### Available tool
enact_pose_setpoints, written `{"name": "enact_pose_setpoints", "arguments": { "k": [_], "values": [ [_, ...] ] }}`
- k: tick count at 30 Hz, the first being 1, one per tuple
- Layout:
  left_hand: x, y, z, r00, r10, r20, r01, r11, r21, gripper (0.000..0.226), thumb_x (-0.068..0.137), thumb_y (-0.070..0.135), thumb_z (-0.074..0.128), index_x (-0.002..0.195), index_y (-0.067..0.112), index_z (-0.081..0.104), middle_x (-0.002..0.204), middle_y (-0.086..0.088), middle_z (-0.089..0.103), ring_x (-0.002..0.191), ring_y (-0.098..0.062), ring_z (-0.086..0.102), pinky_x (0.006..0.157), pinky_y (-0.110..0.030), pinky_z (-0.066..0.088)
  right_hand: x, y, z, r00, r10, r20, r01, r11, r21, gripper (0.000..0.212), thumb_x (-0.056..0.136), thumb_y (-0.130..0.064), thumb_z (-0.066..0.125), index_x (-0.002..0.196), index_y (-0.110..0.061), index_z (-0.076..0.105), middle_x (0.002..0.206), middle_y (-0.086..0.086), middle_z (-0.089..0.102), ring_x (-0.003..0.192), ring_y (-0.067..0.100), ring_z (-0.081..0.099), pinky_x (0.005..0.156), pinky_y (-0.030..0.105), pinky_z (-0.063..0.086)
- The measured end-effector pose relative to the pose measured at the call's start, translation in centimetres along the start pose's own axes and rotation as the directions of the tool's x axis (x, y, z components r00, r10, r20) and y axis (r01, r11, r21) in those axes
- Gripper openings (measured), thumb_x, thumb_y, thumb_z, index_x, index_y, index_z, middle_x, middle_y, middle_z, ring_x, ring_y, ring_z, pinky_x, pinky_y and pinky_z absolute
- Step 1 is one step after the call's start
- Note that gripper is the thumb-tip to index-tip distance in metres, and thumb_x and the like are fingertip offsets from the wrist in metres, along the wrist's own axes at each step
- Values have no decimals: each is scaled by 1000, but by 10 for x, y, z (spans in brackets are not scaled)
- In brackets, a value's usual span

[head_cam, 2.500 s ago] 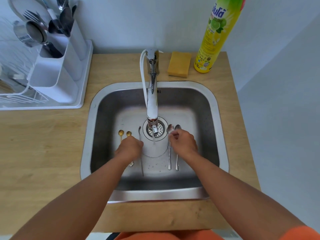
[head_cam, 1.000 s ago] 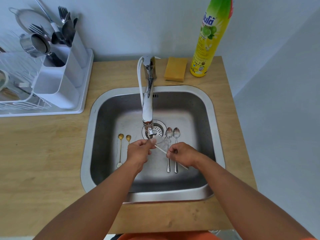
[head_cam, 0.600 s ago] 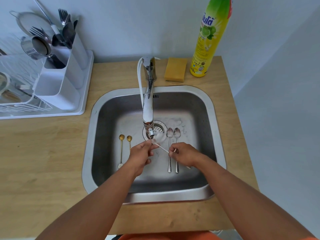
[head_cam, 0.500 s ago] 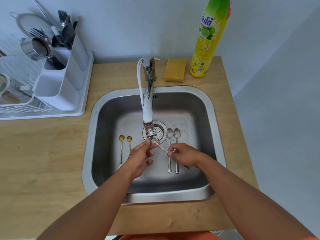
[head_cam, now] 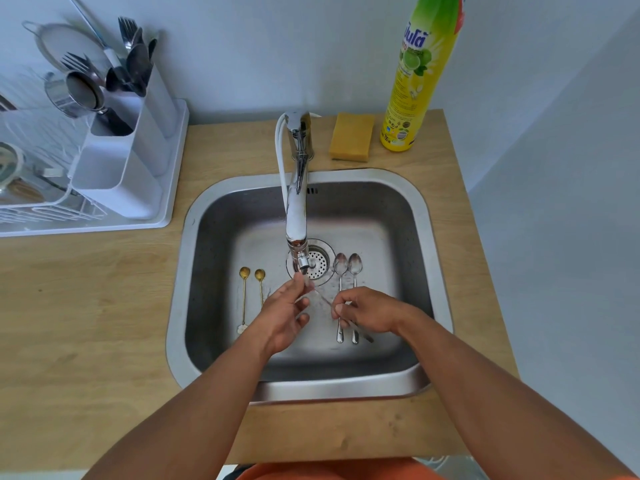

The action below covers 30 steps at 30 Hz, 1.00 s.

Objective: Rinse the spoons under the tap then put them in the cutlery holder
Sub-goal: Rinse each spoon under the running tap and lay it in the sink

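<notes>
Water runs from the tap point(head_cam: 297, 216) over a thin silver spoon point(head_cam: 323, 299) held slantwise under the spout. My right hand point(head_cam: 367, 308) pinches its handle, whose end sticks out at the lower right. My left hand point(head_cam: 284, 313) touches the bowl end in the stream with thumb and fingertips. Two silver spoons point(head_cam: 347, 268) lie side by side on the sink floor, right of the drain. Two small gold spoons point(head_cam: 251, 276) lie left of it. The white cutlery holder point(head_cam: 128, 157) stands at the back left with forks and spoons in its rear compartment.
The steel sink point(head_cam: 429, 237) is set into a wooden counter point(head_cam: 86, 306). A yellow sponge point(head_cam: 351, 136) and a tall yellow-green dish soap bottle point(head_cam: 420, 74) stand behind it. A white dish rack point(head_cam: 31, 188) with a steel cup and strainer adjoins the holder.
Both hands lifted a silver spoon from the sink floor into the water stream. My left hand's fingers have shifted along the bowl end while the right keeps the handle.
</notes>
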<state>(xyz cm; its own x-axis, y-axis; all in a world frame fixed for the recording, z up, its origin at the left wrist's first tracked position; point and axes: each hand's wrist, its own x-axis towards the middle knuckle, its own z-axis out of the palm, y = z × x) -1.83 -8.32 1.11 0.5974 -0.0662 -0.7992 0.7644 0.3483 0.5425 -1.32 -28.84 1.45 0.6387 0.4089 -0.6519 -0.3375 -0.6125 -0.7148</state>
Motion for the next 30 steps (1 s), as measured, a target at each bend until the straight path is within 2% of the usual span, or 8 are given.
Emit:
{"name": "enact_pose_setpoints", "arguments": {
  "k": [5,8,10,13,17,20,26,30],
  "values": [
    [-1,1,-4,997,65,-36,-60,990,127,19,100,27,67,106,12,78,93,7,77,59,-2,55,48,-19,39,-3,2,-2,998,34,-52,-37,998,-57,22,103,-26,52,90,-26,70,82,-8,76,75,10,66,74,28,51],
    [-4,2,1,989,118,-91,-90,960,267,22,91,31,79,106,15,79,84,7,77,59,-4,56,50,-21,43,-3,0,0,993,18,-119,-57,939,-338,19,100,-34,49,94,-34,67,86,-14,73,86,16,67,76,33,53],
    [-5,2,8,974,150,-169,-85,937,340,25,85,35,85,101,18,78,76,5,75,52,-4,55,45,-21,41,-2,-3,5,983,-52,-175,-60,813,-579,14,99,-33,47,96,-39,60,89,-11,65,85,22,60,64,31,41],
    [-5,3,19,958,176,-226,-92,936,339,21,91,40,78,98,20,77,84,6,82,46,-1,55,41,-19,39,-2,-8,12,970,-110,-216,-57,763,-644,14,98,-25,48,94,-38,53,93,-5,62,86,25,56,55,30,25],
    [-4,15,25,988,37,-147,-19,992,122,30,110,28,44,117,18,72,100,7,83,59,-2,65,41,-17,37,-4,-5,9,964,-62,-257,-91,835,-542,16,100,-30,44,98,-34,59,100,-4,69,93,28,63,68,35,39],
    [-4,17,21,999,-38,-23,38,999,-11,36,113,25,36,126,14,67,112,1,81,65,-2,70,38,-16,37,-6,-4,7,971,2,-241,-109,896,-431,18,100,-35,42,93,-39,59,99,-9,69,91,23,62,73,35,45],
    [-7,10,7,991,-18,136,19,1000,-1,31,110,27,46,132,20,65,130,5,74,71,-1,63,42,-14,40,-8,-4,2,987,32,-159,-61,982,-179,22,98,-36,47,87,-38,66,83,-12,75,76,14,71,65,37,61],
    [-11,9,5,989,30,142,-30,1000,-1,32,99,35,62,130,26,68,127,11,75,62,-2,54,43,-14,39,-4,-4,4,997,13,-82,-11,1000,27,22,104,-26,52,91,-25,70,80,-3,77,77,14,71,80,39,58]
  ]
}}
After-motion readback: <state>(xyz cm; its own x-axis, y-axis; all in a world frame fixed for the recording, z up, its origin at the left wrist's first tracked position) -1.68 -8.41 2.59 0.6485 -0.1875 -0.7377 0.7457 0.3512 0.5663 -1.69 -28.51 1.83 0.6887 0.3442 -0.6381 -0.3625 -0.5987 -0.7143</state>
